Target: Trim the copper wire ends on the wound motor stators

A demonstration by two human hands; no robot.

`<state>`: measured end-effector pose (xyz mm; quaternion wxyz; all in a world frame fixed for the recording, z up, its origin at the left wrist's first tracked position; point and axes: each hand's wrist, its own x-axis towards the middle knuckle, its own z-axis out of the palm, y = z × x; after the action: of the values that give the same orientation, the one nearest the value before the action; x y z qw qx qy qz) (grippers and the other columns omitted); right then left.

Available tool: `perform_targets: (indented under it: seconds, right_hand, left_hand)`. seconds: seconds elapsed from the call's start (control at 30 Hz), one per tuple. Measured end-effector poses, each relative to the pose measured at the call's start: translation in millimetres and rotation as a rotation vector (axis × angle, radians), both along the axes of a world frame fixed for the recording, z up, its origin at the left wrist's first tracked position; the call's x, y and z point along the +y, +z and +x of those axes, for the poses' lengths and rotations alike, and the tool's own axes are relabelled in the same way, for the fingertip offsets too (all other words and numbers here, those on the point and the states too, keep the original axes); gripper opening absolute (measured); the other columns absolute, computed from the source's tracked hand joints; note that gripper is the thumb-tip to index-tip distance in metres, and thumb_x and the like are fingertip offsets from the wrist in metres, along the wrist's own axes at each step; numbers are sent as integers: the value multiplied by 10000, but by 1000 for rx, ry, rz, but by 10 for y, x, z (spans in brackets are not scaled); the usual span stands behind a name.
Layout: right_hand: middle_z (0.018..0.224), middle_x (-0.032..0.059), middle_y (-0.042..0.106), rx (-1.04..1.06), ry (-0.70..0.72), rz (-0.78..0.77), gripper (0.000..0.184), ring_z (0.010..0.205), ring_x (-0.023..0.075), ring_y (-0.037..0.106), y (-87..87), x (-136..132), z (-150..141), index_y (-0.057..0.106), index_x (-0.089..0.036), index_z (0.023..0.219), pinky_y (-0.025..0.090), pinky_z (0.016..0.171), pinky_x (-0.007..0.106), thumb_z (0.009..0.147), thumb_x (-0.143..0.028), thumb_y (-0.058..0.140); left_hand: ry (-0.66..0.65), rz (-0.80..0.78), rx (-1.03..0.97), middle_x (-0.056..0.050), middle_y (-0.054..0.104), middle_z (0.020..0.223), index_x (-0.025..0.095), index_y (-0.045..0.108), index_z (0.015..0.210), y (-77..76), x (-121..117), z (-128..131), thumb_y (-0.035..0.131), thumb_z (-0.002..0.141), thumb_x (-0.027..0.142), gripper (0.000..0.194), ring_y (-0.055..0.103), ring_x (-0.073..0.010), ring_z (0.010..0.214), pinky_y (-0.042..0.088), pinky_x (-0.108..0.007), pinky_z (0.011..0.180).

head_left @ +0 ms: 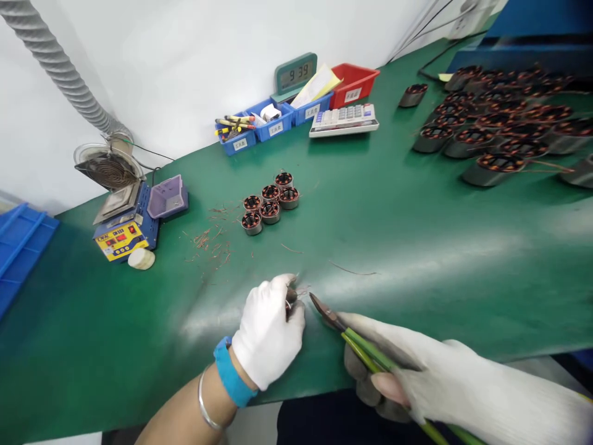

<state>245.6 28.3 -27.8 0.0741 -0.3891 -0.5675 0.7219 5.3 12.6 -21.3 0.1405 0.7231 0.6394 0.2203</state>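
Observation:
My left hand (270, 330), in a white glove with a blue band at the wrist, is closed around a small wire-wound motor stator (290, 301). Most of that piece is hidden by my fingers; thin wire ends stick out to its right. In my gloved right hand (398, 371) is a pair of cutting pliers (332, 316) with green handles. Their dark jaws point up and left, a short way right of the wire ends and apart from them. Beyond my left hand, several finished-looking stators with copper windings (270, 212) stand grouped on the green table (393, 228).
Copper wire scraps (208, 241) lie left of the grouped stators. A soldering unit (123, 238) and purple tray (167, 196) stand at left. Blue bins (276, 127), a red bin (353, 85), a calculator (343, 120) and a clock (296, 74) line the back. Many stators (498, 167) crowd the right.

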Motion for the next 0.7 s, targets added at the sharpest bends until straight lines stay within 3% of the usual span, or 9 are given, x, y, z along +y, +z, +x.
perform_targets:
  seconds: [0.17, 0.3, 0.43, 0.57, 0.7]
  right_hand:
    - [827, 33, 632, -2, -18, -81, 690, 672, 170, 572, 188, 76, -174, 588, -227, 1380, 501, 609, 289, 788, -565, 697]
    - [802, 17, 617, -22, -101, -149, 814, 659, 164, 570, 211, 96, -254, 514, -213, 1452, 516, 608, 294, 750, -573, 713]
    - [824, 25, 654, -47, -134, -160, 859, 682, 178, 622, 225, 131, -314, 457, -202, 1488, 530, 605, 294, 719, -471, 729]
    - [745, 8, 648, -96, -63, -158, 714, 604, 167, 606, 254, 172, -322, 535, -183, 1366, 528, 613, 317, 742, -504, 669]
    - [743, 31, 662, -168, 14, -16, 451, 637, 201, 653, 345, 234, -324, 645, -180, 1121, 524, 595, 317, 785, -477, 595]
  left_hand:
    - [3, 11, 5, -98, 703, 1091, 214, 534, 1272, -34, -8, 7, 541, 902, 179, 371, 684, -274, 998, 569, -449, 909]
    - [-17, 32, -12, -116, 695, 1111, 192, 532, 1272, -51, -12, 15, 531, 899, 168, 374, 676, -290, 1000, 572, -477, 897]
    - [-26, 24, -3, -116, 684, 1115, 192, 527, 1279, -37, -21, 20, 527, 893, 158, 388, 662, -292, 990, 571, -484, 894]
    - [-43, 6, 19, -111, 676, 1121, 200, 515, 1290, -14, -22, 7, 512, 893, 151, 401, 654, -290, 994, 570, -484, 897]
    - [-80, 6, 19, -108, 675, 1102, 190, 500, 1314, -7, -6, -11, 497, 874, 123, 445, 655, -285, 993, 571, -471, 890]
